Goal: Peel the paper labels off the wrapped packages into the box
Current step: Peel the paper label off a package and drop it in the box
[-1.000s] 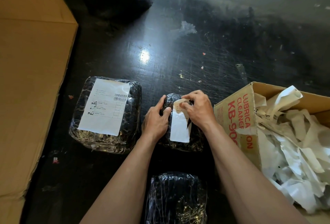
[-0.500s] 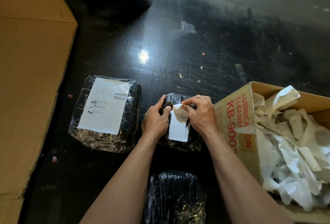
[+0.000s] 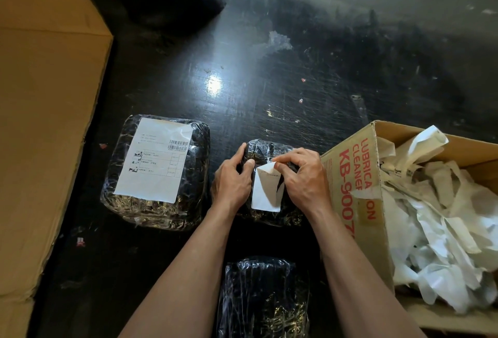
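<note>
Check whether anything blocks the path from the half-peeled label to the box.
Nothing visible does. The right hand pinches the label at its lifted top edge; the box stands open just to the right, with only its own wall to lift over. The left hand grips the package, away from that path.

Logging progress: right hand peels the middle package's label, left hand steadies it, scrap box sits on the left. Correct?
No: the head view shows the scrap box on the right. Otherwise yes: the right hand peels the label off the middle package while the left hand steadies it.

Left hand (image 3: pixel 232 181) curled; right hand (image 3: pixel 304 177) pinching
</note>
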Demonstrator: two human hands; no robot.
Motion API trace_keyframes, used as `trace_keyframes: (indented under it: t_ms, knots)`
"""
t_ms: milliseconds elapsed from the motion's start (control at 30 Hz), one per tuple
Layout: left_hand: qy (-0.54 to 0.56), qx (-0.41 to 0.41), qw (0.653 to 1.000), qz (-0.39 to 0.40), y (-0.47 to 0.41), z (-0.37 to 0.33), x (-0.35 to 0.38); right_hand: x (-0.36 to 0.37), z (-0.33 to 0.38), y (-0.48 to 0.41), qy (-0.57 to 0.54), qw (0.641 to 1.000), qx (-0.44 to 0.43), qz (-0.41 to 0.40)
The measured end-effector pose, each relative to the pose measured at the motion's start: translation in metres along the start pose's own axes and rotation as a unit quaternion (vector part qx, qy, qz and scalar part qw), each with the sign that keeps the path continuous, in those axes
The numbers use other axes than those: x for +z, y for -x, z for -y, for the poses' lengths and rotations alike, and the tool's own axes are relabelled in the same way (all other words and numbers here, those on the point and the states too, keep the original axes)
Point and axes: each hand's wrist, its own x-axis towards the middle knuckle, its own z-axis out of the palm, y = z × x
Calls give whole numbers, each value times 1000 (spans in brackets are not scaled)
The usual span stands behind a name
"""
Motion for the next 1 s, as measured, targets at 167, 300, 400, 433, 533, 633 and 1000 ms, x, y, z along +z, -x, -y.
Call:
trace_keyframes:
  t_ms: [167, 300, 400, 433, 533, 633, 1000]
  knots:
    - [-23, -4, 1000, -1, 2, -2, 1, -8, -1, 11, -14, 1000, 3, 17]
    - [-29, -1, 1000, 0, 3, -3, 1, -14, 1, 21, -46, 999, 19, 8]
    - [-33, 1, 999, 2, 4, -4, 0, -22, 2, 24, -54, 998, 23, -4]
    - [-35, 2, 999, 4, 4, -5, 0, -24, 3, 26, -54, 998, 25, -6]
    - [-32, 5, 999, 10, 5, -5, -1, -25, 5, 31, -70, 997, 36, -10]
    - [-26, 5, 1000, 14, 5, -5, -1, -25, 4, 35, -85, 995, 40, -21]
    - [-56, 10, 998, 13, 3, -12, 1, -48, 15, 41, -78, 997, 20, -17]
